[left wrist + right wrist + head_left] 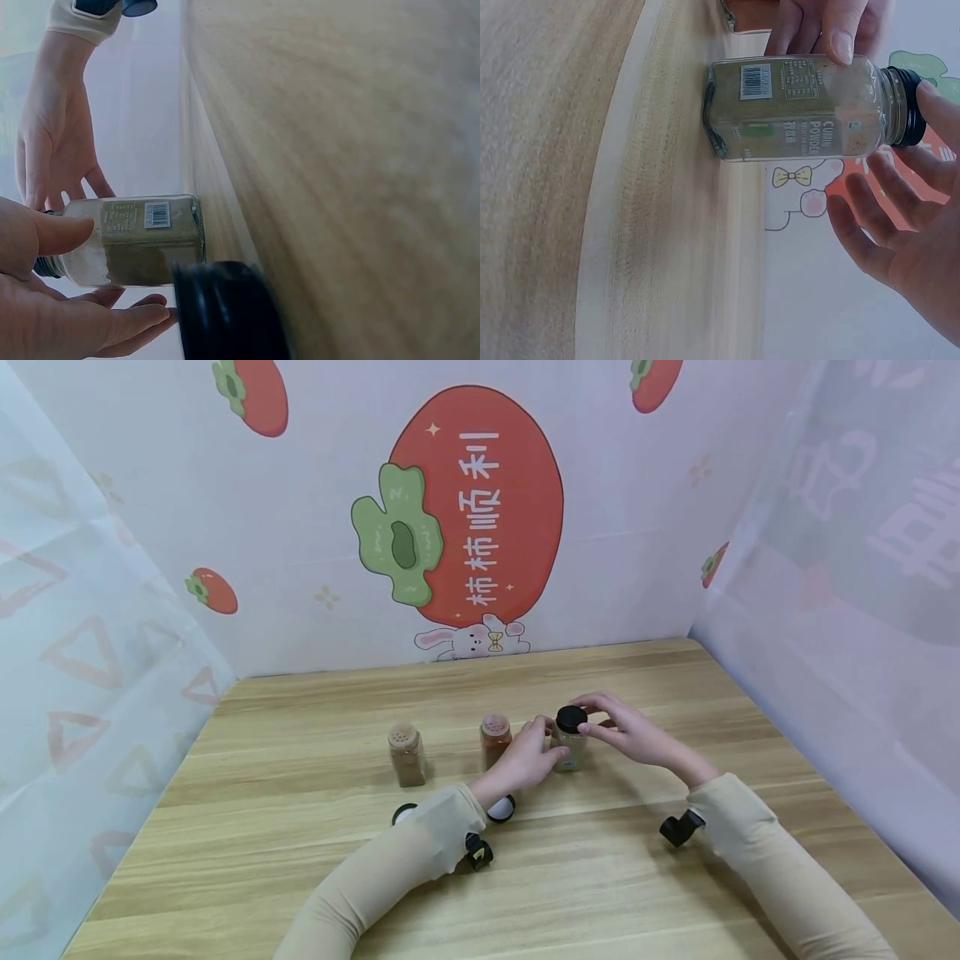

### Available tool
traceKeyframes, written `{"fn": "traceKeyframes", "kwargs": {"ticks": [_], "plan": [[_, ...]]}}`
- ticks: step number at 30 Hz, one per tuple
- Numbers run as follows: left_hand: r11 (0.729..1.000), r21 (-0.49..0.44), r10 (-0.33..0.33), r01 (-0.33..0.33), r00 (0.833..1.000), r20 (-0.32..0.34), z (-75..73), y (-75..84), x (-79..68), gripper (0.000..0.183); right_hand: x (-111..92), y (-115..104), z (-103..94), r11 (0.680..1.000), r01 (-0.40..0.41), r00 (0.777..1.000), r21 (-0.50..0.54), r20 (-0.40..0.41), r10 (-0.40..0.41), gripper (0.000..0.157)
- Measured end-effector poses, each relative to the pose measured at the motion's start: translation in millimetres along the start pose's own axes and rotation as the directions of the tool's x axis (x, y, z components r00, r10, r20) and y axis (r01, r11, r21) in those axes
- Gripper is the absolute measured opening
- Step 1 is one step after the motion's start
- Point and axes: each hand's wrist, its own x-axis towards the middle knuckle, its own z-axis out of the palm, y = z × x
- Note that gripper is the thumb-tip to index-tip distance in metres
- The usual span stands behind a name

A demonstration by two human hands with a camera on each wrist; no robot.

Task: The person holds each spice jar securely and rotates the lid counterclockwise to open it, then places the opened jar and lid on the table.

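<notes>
A glass jar of cumin powder (802, 112) with a black screw lid (910, 107) stands upright on the wooden table. My left hand (527, 758) grips the jar's body from the left, thumb on the near side and fingers behind. At the top, my right hand (630, 732) pinches the lid between thumb and fingers, the remaining fingers spread. The powder fills roughly the lower part of the jar, below a cloudy band. Just left of the left hand is a shaker of reddish-brown spice (495, 735), partly hidden by it.
Farther left stands a shaker of light-brown spice (407, 758), its perforated top uncovered like the reddish one's. Two black lids lie white side up nearer me, one (501, 808) beside the left wrist, another (404, 812) partly behind the sleeve. Printed cloth walls (315, 510) enclose the table.
</notes>
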Motion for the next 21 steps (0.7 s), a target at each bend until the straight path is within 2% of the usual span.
{"fn": "traceKeyframes", "kwargs": {"ticks": [7, 11, 15, 21], "plan": [[1.000, 0.001, -0.007, 0.007, 1.000, 0.003, 1.4, -1.9, 0.9, 0.043, -2, -17, -0.4, 1.000, -0.024, 1.000, 0.012, -0.006, 0.025, 0.037], [1.000, 0.001, -0.008, 0.008, 1.000, 0.001, 2.0, -2.3, 1.2, 0.043, -2, -11, -0.1, 1.000, -0.017, 1.000, 0.020, -0.019, 0.017, 0.042], [1.000, 0.002, -0.008, 0.008, 1.000, -0.001, 1.4, -1.3, 0.4, 0.043, -3, -4, 2.8, 1.000, -0.026, 0.997, 0.014, -0.077, 0.027, 0.044], [1.000, 0.004, -0.007, 0.007, 1.000, 0.000, -0.4, 0.6, -0.2, 0.043, -2, -10, 9.9, 0.994, -0.073, 0.985, -0.085, -0.163, 0.058, 0.049]]}}
